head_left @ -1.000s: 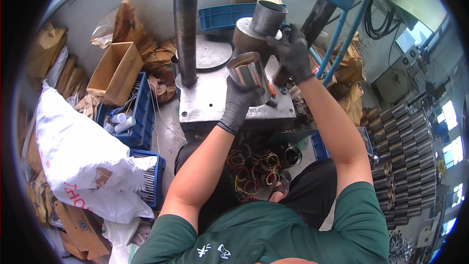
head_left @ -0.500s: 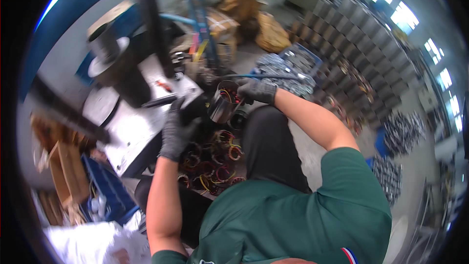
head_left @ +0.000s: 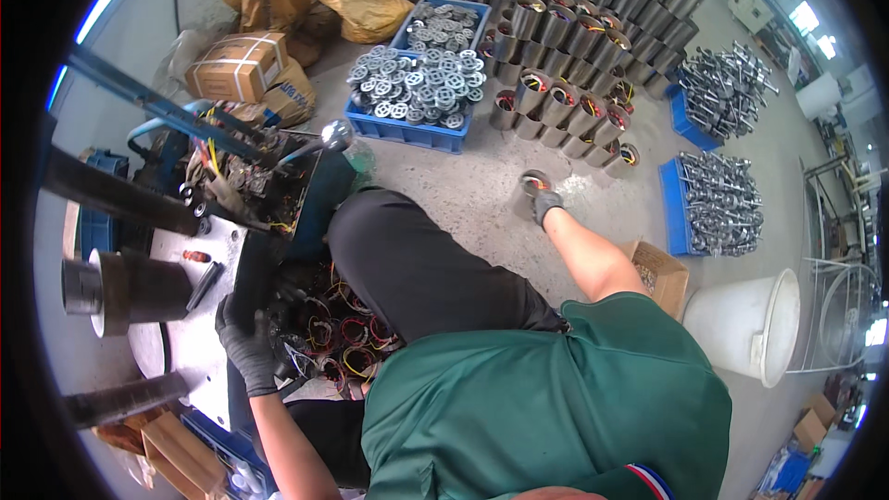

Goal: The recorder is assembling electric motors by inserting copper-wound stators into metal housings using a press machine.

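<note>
A short metal cylinder (head_left: 523,204) with coloured wires inside stands upright on or just above the concrete floor. My right hand (head_left: 547,206), in a dark grey glove, grips its rim on the near right side. Over at the left, my gloved left hand (head_left: 246,347) rests at the edge of the machine's metal table (head_left: 215,380), fingers apart and nothing visible in them. On that table, close to this hand, lie a dark bar (head_left: 205,286) and a small orange-red tool (head_left: 195,256). Wire-wound rings (head_left: 356,333) are heaped below, between the table and my leg.
Rows of metal cylinders (head_left: 556,102), several with wires inside, stand ahead. Blue crates of metal parts (head_left: 407,137) sit ahead and at the right (head_left: 678,208). A white bucket (head_left: 741,324) and an open carton (head_left: 659,273) are at my right. Machine columns (head_left: 130,190) rise at left.
My right hand has carried the cylinder from beside the machine table out to the right, down to the floor. My view has turned rightward. The left hand stays by the table edge.
</note>
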Available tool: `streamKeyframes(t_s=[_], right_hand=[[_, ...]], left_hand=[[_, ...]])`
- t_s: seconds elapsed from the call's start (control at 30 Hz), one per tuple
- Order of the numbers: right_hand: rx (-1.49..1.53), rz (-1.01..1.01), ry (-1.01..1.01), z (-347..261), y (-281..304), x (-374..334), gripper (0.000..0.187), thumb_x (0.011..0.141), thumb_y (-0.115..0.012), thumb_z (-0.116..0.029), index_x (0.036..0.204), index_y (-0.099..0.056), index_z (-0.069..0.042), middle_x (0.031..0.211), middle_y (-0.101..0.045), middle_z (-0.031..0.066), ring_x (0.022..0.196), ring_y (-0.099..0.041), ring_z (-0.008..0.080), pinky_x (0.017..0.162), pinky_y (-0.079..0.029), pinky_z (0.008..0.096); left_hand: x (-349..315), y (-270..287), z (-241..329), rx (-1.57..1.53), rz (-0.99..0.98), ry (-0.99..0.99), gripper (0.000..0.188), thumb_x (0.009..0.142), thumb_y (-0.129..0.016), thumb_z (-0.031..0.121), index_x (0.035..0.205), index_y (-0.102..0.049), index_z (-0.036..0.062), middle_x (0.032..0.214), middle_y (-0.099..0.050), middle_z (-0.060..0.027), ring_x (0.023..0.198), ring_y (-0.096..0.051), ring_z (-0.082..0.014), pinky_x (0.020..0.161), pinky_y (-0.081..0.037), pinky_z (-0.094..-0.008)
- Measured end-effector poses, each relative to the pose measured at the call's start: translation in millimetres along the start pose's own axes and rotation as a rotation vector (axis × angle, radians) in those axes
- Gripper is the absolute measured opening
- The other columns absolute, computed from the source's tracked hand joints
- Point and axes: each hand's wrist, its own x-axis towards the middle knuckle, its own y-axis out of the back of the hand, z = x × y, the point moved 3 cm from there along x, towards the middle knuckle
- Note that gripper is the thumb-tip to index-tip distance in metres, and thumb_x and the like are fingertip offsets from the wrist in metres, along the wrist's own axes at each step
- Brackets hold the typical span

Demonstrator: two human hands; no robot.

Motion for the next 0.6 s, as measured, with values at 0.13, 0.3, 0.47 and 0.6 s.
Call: streamKeyframes(t_s=[0.13, 0.3, 0.47, 0.6], right_hand=[[0.150, 0.100, -0.214, 51.8, -45.0, 3.1, 0.050, 0.099, -0.055, -0.045, 0.119, -0.075, -0.004, 0.113, -0.078, 0.0183, 0.108, -0.074, 0.0335, 0.088, -0.059, 0.0405], [0.291, 0.492, -0.444, 45.0, 66.1, 52.1, 0.064, 0.097, -0.060, -0.057, 0.117, -0.075, 0.001, 0.117, -0.077, 0.0198, 0.109, -0.075, 0.0336, 0.088, -0.058, 0.0392], [-0.356, 0.395, -0.106, -22.5, 167.5, 98.5, 0.049, 0.092, -0.071, -0.040, 0.111, -0.074, 0.005, 0.103, -0.078, 0.0185, 0.095, -0.076, 0.0282, 0.078, -0.059, 0.0401], [0.804, 0.410, -0.451, -39.1, 169.2, 86.2, 0.022, 0.092, -0.070, -0.019, 0.102, -0.073, 0.000, 0.082, -0.074, 0.0138, 0.065, -0.072, 0.0267, 0.056, -0.058, 0.0411]], left_hand=[[-20.6, 50.5, -14.9, 0.316, -0.009, 0.031, 0.063, 0.080, -0.076, 0.003, 0.140, -0.057, 0.0036, 0.136, -0.057, -0.0218, 0.128, -0.055, -0.0414, 0.114, -0.043, -0.0475], [-24.3, 38.3, -21.1, 0.283, -0.016, 0.064, 0.064, 0.081, -0.075, 0.002, 0.142, -0.057, 0.0038, 0.141, -0.055, -0.0205, 0.133, -0.053, -0.0388, 0.118, -0.041, -0.0456], [-25.9, 36.7, -13.5, 0.249, -0.028, 0.074, 0.063, 0.084, -0.075, 0.000, 0.144, -0.055, 0.0043, 0.145, -0.051, -0.0187, 0.136, -0.052, -0.0357, 0.119, -0.041, -0.0435], [-22.0, 33.0, -4.7, 0.289, -0.049, 0.113, 0.060, 0.086, -0.074, -0.003, 0.143, -0.056, 0.0033, 0.146, -0.050, -0.0173, 0.136, -0.052, -0.0327, 0.119, -0.042, -0.0420]])
